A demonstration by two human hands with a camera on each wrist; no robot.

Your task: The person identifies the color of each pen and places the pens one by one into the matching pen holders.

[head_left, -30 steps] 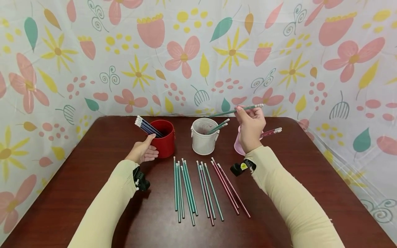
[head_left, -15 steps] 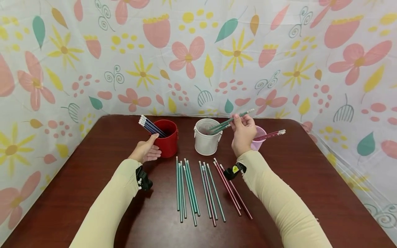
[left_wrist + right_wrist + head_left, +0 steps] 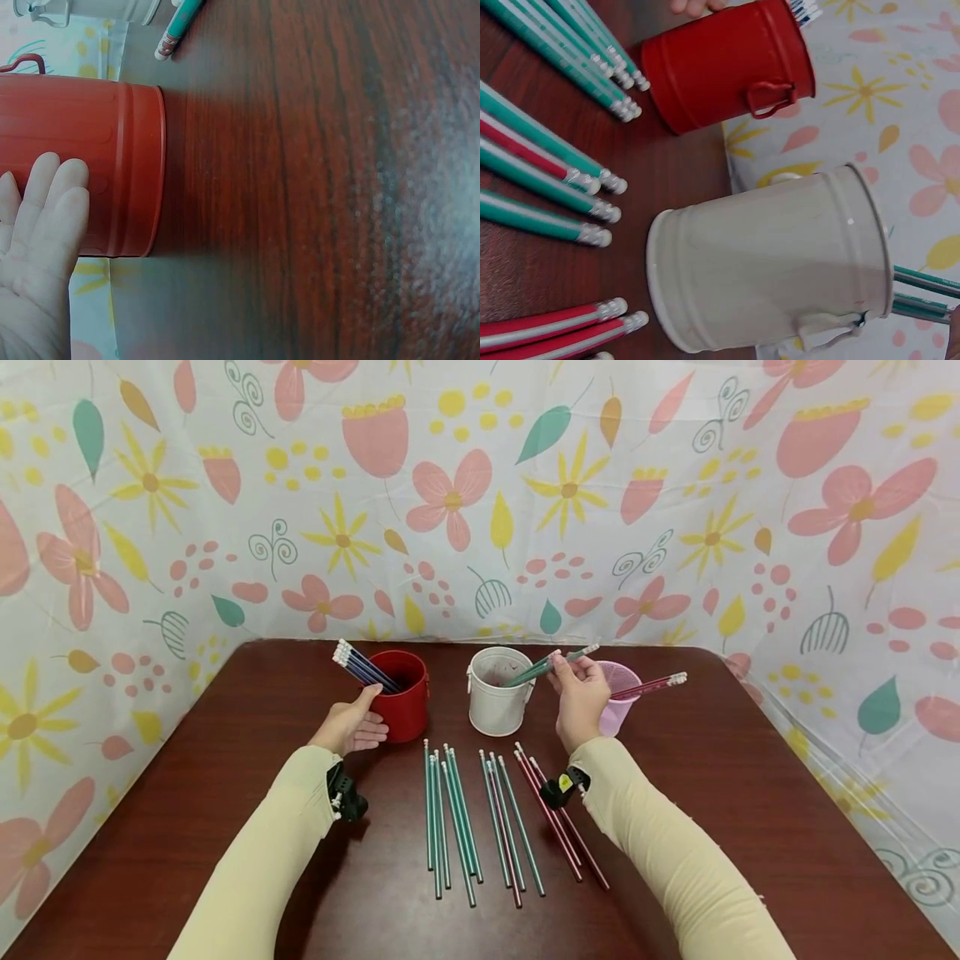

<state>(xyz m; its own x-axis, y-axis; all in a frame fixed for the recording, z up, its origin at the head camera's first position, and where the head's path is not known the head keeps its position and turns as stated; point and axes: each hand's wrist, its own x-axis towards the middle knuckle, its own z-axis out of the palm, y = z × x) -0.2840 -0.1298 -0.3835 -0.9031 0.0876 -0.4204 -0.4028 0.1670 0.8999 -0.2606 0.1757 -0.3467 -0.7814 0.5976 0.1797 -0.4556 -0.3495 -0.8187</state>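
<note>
My left hand (image 3: 351,724) rests against the red bucket (image 3: 406,717), thumb up at the rim and fingers straight along its side. Several dark blue pencils (image 3: 366,667) lean out of that bucket. With thumb and fingertips, my right hand (image 3: 582,702) pinches a green pencil (image 3: 582,652) near its eraser end, its other end slanting down toward the mouth of the white bucket (image 3: 497,718). Other green pencils (image 3: 529,673) stick out of the white bucket just beside the fingertips. In the right wrist view the hand is almost wholly outside the frame.
A pink cup (image 3: 615,717) with red pencils (image 3: 654,684) leaning out stands right of the white bucket. On the table (image 3: 375,877), nearer me, lie several green pencils (image 3: 453,818), a green group with a darker red one (image 3: 504,822), and red pencils (image 3: 555,818).
My right hand has moved left and down with the green pencil, from above the pink cup to the right side of the white bucket. The left hand stays at the red bucket.
</note>
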